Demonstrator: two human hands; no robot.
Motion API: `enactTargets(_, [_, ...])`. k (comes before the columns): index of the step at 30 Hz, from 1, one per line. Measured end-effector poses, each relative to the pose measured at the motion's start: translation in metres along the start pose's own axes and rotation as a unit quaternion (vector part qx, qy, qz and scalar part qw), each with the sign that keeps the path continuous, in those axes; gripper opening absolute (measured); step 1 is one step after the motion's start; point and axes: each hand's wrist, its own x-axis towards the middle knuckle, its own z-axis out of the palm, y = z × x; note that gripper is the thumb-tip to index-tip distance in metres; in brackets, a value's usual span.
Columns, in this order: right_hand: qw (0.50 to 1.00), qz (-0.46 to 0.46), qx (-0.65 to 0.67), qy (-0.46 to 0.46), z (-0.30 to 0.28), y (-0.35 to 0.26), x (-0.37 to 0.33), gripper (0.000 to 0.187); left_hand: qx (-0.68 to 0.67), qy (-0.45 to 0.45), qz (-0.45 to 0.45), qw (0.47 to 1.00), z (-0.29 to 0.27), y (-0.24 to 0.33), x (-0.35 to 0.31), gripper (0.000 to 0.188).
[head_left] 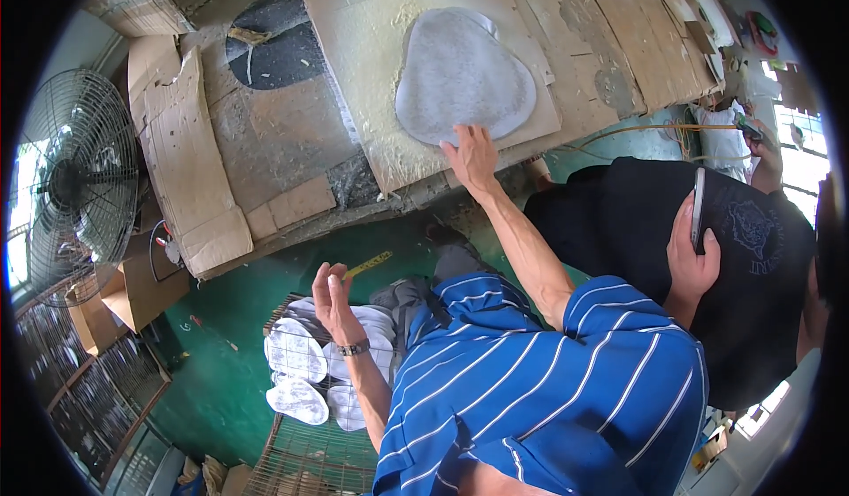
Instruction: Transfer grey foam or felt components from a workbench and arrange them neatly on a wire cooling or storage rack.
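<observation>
Two bare hands at work over a wide workbench patched with torn brown cardboard [292, 133] and crusted with pale dried paste. On top, near the bench's front edge, a large rounded grey felt-like sheet [464, 76], lying flat on a cardboard panel. Off to the left, a round wire-caged floor fan [75, 182]. Below the bench, on the green floor, a wire mesh basket [309, 447] stacked with white sole-shaped cut pieces [296, 354]. To the right, a co-worker in a black shirt, one hand [690, 262] around a slim dark phone [698, 206]. Right hand [471, 156] stretched out on a straight arm, open, fingers spread and pressed on the grey sheet's near rim, gripping nothing. Left hand [334, 301] raised over the basket, wrist bent back, metal wristwatch [354, 348] showing, fingers closed lightly on a thin yellow stick-like tool [370, 264] pointing right. Likely trouble: with only fingertips pinning the rim, the sheet apt to slide or buckle on the gritty cardboard. Also a chance of the loosely held tool slipping into the basket, or of snagging on the cardboard's lifted edges.
</observation>
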Motion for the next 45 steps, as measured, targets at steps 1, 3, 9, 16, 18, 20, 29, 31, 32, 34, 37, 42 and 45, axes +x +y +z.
enactTargets(1, [0.999,-0.002,-0.033,0.0,0.002,0.002,0.008,0.033,0.001,0.002,-0.008,1.0,0.007,0.001,0.004,0.036])
enactTargets(3, [0.998,-0.002,-0.068,-0.001,0.008,0.011,0.019,0.033,0.014,-0.006,-0.002,1.0,0.02,0.003,0.011,0.035])
enactTargets(9, [0.997,-0.001,-0.071,-0.044,0.02,0.034,0.036,0.023,0.018,-0.08,-0.019,0.996,0.089,-0.018,0.044,0.032])
enactTargets(16, [0.998,0.023,-0.015,-0.055,-0.023,0.036,0.072,0.015,-0.044,-0.176,-0.251,0.951,0.246,-0.076,0.13,0.047])
enactTargets(18, [0.999,0.014,-0.015,-0.036,-0.042,0.031,0.081,0.015,-0.087,-0.181,-0.295,0.934,0.291,-0.085,0.155,0.044])
enactTargets(20, [0.997,0.019,-0.023,-0.071,-0.059,0.024,0.089,0.021,-0.226,-0.179,-0.395,0.872,0.325,-0.085,0.174,0.032])
enactTargets(29, [0.996,-0.042,-0.001,0.073,-0.044,0.034,0.033,0.043,-0.392,-0.228,-0.204,0.868,0.401,0.049,0.185,0.021])
enactTargets(31, [0.995,-0.063,-0.074,0.009,-0.023,0.051,0.033,0.046,-0.45,-0.273,-0.141,0.839,0.378,0.081,0.177,0.022])
enactTargets(32, [0.997,-0.052,-0.062,-0.008,-0.015,0.057,0.033,0.049,-0.454,-0.267,-0.128,0.84,0.363,0.094,0.173,0.021])
enactTargets(34, [0.998,-0.041,-0.047,-0.025,-0.007,0.062,0.034,0.051,-0.439,-0.255,-0.114,0.854,0.32,0.116,0.165,0.02])
enactTargets(37, [0.998,-0.037,-0.042,-0.017,-0.019,0.051,0.031,0.052,-0.463,-0.226,-0.059,0.855,0.251,0.134,0.129,0.023])
enactTargets(42, [0.99,-0.103,-0.078,0.056,-0.049,-0.007,0.009,0.042,-0.494,-0.102,-0.006,0.863,0.123,0.135,0.069,0.042])
enactTargets(45, [0.997,-0.018,0.035,-0.069,-0.045,-0.046,-0.011,0.041,-0.494,-0.046,0.043,0.867,0.055,0.122,0.03,0.055])
